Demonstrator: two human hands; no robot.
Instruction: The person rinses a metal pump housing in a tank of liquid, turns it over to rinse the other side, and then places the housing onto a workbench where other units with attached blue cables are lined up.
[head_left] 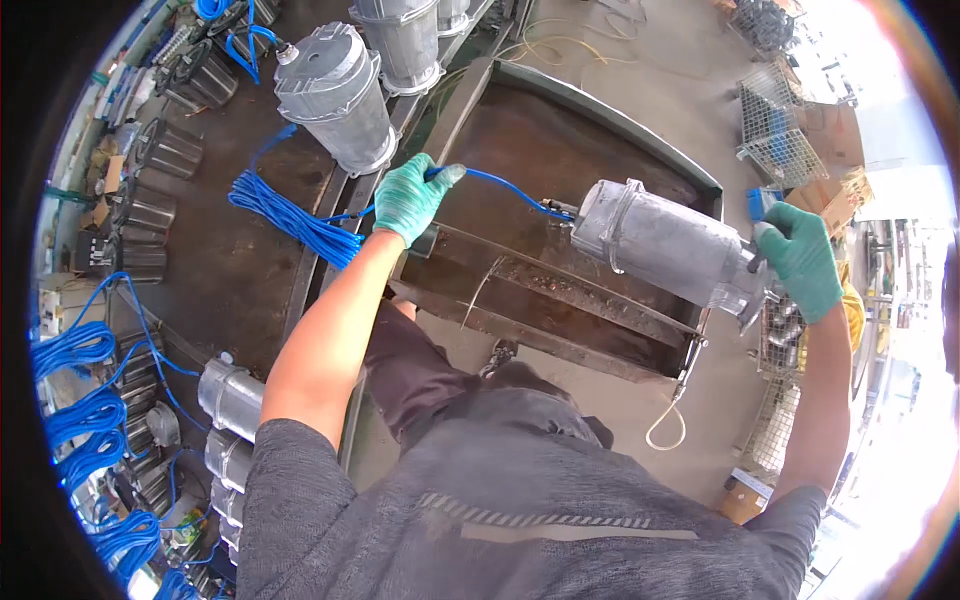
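My left hand [412, 200], in a green glove, is closed round a blue cable [505, 185]. That cable runs right to a fitting on the end of a grey cast-metal pump housing [665, 240], which lies on its side over an open metal trough [540, 120]. At the housing's other, flanged end, my gloved right hand [803, 258] is closed on a small dark part sticking out there, mostly hidden by the fingers. A tied coil of blue cable [295, 220] lies on the bench just left of my left hand.
Upright metal housings [335, 98] stand along the bench edge. Several more housings [232, 398] and hanging blue cable coils [85, 415] line the left. Wire baskets [782, 125] and cardboard boxes [832, 135] are at the right. A cable loop [668, 432] hangs at the trough's near corner.
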